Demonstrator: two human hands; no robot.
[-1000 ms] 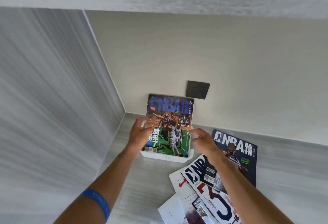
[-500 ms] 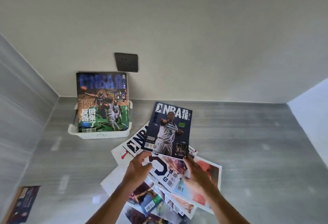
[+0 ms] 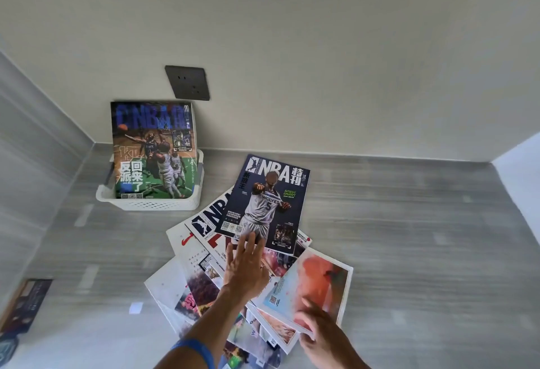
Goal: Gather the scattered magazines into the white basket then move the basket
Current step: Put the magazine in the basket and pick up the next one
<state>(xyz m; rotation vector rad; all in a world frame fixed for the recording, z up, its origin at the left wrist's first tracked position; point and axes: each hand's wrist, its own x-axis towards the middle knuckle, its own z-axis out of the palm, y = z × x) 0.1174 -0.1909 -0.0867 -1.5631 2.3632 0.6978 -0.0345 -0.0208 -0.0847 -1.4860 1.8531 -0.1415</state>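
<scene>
The white basket [image 3: 152, 206] stands at the back left by the wall, with one green and blue NBA magazine [image 3: 152, 149] upright in it, leaning back. To its right a fanned pile of magazines [image 3: 193, 278] lies on the grey surface. A dark NBA magazine [image 3: 264, 202] lies on top of the pile. My left hand [image 3: 245, 266] is flat, fingers apart, its fingertips on that magazine's lower edge. My right hand [image 3: 321, 333] pinches the lower edge of a pink and orange magazine [image 3: 318, 284] at the pile's right side.
A dark wall socket [image 3: 187, 82] sits above the basket. A dark booklet [image 3: 26, 301] lies at the far left edge and a small white paper scrap [image 3: 136, 308] lies beside the pile. Grey side wall on the left, white panel [image 3: 520, 169] on the right.
Both hands left the basket's magazine and came to the pile. They held the dark NBA magazine's lower edge; now the left hand lies flat and the right has dropped to the pink magazine.
</scene>
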